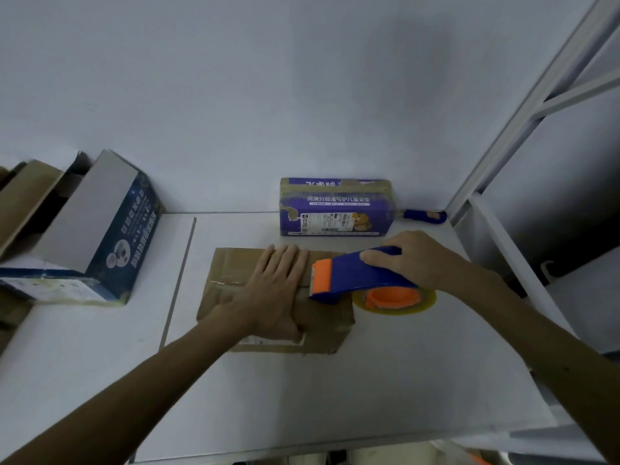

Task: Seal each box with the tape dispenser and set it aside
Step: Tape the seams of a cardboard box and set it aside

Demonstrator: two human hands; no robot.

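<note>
cardboard on the brown box (327,318) looks light and a little soft, with worn flaps that may sag, so press on its top near the seam rather than squeeze its sides. it lies flat in the middle of the worktop (302,397), in front of a purple box (335,209) wrapped in tape. your left hand (271,290) lies palm down on its top, fingers straight and close together, forearm reaching in from the lower left. your right hand (412,260) has its fingers curled round the handle of the tape dispenser (349,275), whose orange blade end meets the box top just beside your left fingertips, the roll hanging past the box's right edge. the dispenser looks rigid and light; grip its handle, clear of the blade.
</note>
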